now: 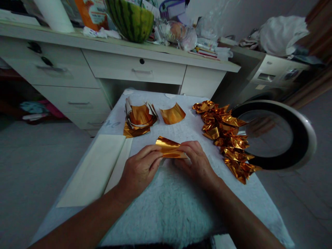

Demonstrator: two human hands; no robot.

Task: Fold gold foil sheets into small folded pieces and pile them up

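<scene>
While the left grip (140,168) pinches one end of the gold foil paper (168,146) and the right grip (196,162) the other, it sits partly curled over the cloth-covered tabletop (166,197), nearer than the loose foil sheet (173,114). It looks light, thin, slick and easily creased, best taken lightly by its side edges, thumbs opposing fingertips.

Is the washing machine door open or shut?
Open. The round door is swung out from the front of the washing machine.
</scene>
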